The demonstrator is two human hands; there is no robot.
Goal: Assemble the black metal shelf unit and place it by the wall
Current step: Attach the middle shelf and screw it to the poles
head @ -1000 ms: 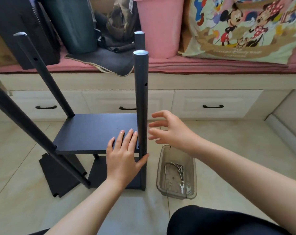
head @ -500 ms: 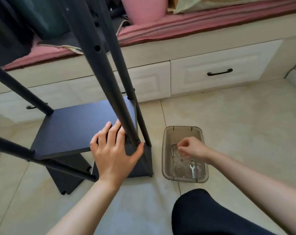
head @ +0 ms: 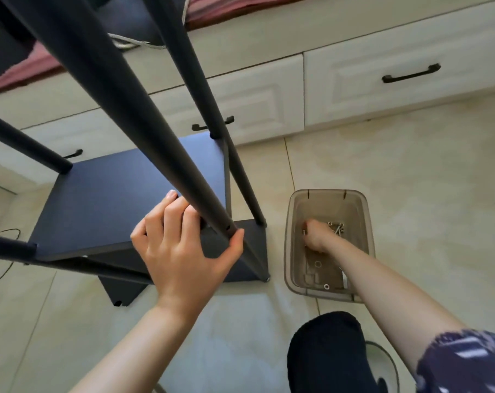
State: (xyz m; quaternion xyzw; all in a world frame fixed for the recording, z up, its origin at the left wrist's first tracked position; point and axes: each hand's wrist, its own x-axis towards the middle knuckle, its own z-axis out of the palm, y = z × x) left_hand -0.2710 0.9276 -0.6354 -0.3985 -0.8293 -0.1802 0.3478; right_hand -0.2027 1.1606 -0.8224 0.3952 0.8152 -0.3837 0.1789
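The black metal shelf unit stands on the floor tiles, its upper board set between four round posts. My left hand grips the board's near right corner, fingers on top and thumb against the near right post. To the right, my right hand reaches down into a clear plastic box. Its curled fingers sit among loose screws and washers. Whether they hold one is hidden.
A loose black panel lies on the floor under the shelf's front. White drawers with black handles run along the back under a red-cushioned bench. My dark-clad knee is at the bottom. A thin cable lies at far left.
My head has leaned forward and down over the shelf. My right hand left the post, dropped into the plastic box and reached among the screws. My left hand has closed on the board's corner.
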